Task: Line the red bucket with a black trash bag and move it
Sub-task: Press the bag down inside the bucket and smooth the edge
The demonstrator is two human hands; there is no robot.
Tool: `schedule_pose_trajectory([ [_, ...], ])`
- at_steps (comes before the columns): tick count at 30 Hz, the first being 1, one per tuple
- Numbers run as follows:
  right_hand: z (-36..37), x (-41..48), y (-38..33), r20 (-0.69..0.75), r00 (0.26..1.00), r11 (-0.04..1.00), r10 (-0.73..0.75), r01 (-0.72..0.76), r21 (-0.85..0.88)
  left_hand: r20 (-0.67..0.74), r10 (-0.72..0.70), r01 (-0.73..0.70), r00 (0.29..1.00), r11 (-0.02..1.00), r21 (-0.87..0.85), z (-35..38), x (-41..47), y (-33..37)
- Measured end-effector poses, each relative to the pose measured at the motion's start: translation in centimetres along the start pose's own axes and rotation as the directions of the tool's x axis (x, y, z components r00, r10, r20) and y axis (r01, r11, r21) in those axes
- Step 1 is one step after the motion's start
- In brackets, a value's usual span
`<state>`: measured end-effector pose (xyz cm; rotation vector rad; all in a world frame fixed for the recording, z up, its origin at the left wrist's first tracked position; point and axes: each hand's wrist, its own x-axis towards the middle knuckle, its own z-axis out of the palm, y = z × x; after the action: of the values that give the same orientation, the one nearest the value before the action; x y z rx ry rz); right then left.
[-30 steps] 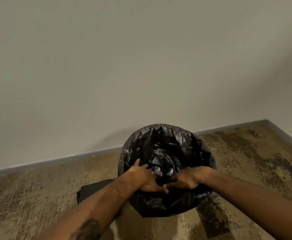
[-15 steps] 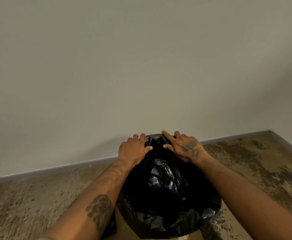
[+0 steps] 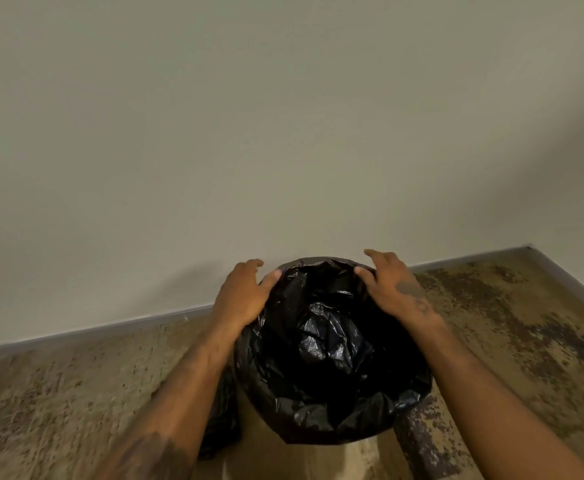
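Note:
The black trash bag [image 3: 328, 344] is draped over and into the bucket, whose red surface is fully hidden by the plastic. It stands on the floor close to the wall. My left hand [image 3: 243, 296] is on the far left of the rim, thumb inside and fingers curled over the outside of the bag's edge. My right hand [image 3: 390, 289] holds the far right of the rim the same way, thumb inside and fingers spread outside. The bag's folded-over edge hangs loose around the near side.
A plain wall with a grey baseboard [image 3: 110, 329] runs just behind the bucket and meets a second wall at the right corner [image 3: 529, 245]. The worn, stained floor [image 3: 525, 323] spreads left and right. Another black plastic item [image 3: 223, 414] lies left of the bucket.
My hands went from the near rim to the far rim, then slid apart along it to either side. The view has moved closer over the bucket.

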<state>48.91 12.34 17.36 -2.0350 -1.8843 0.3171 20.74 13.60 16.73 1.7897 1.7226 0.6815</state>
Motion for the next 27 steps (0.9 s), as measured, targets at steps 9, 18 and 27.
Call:
schedule_pose_trajectory([
  [9, -0.6, -9.4, 1.1, 0.018, 0.93, 0.909, 0.368, -0.364, 0.201, 0.039, -0.418, 0.348, 0.908, 0.697, -0.628, 2.9, -11.3, 0.7],
  [18, 1.2, -10.3, 1.3, -0.007, 0.877, 0.708, 0.481, -0.384, 0.593, 0.051, -0.518, 0.343, 0.854, 0.485, -0.805, 3.9, -10.9, 0.6],
  [27, -0.3, -12.1, -0.6, -0.341, 0.898, 0.939, 0.279, -0.18, 0.294, -0.31, -0.042, -0.04, 0.95, 0.966, -0.256, 1.3, -13.5, 0.2],
])
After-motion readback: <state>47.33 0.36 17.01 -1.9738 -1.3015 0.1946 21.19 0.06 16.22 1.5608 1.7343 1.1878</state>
